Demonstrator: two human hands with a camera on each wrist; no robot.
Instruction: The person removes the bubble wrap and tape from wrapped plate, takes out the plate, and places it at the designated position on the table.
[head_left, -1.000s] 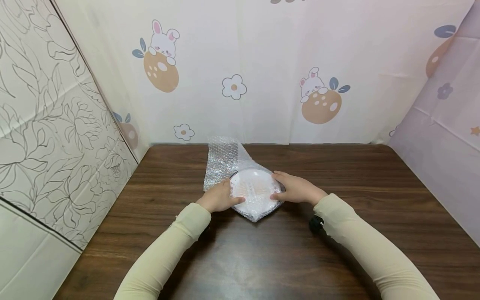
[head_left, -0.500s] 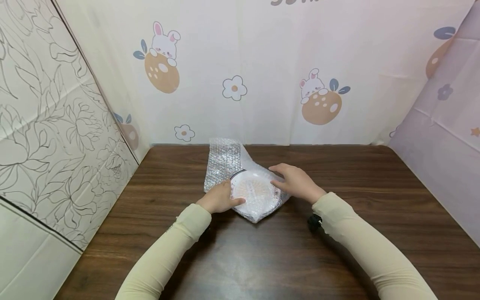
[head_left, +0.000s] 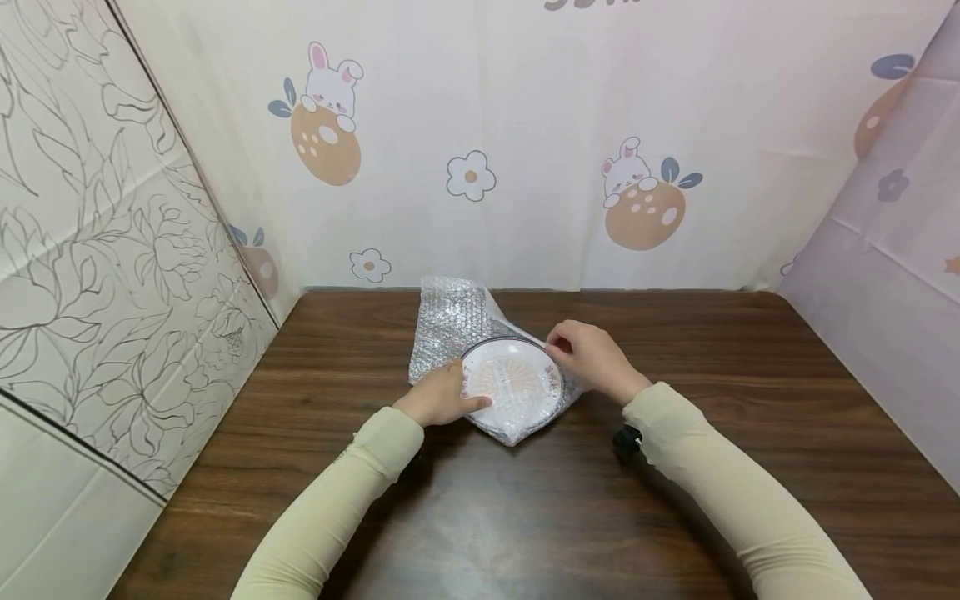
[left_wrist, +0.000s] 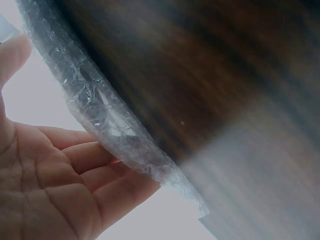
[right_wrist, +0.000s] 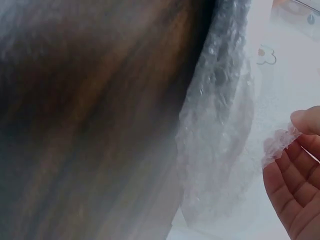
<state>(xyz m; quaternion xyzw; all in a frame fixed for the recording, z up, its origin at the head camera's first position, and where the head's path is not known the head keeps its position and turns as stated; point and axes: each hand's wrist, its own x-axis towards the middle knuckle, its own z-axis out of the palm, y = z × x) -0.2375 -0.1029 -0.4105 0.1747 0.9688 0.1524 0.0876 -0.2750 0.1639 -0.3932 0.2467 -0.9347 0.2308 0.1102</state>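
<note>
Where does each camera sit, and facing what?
Head: worn on the person's head, facing forward and down at a round white plate in clear bubble wrap; both cream fabric sleeves, the left hand and the right hand show.
Left wrist: on that wrist, facing the wrapped edge; the left hand's palm shows.
Right wrist: on that wrist, facing more wrap; the right hand pinches some.
Both wrist views share bubble wrap and the dark brown wooden table.
</note>
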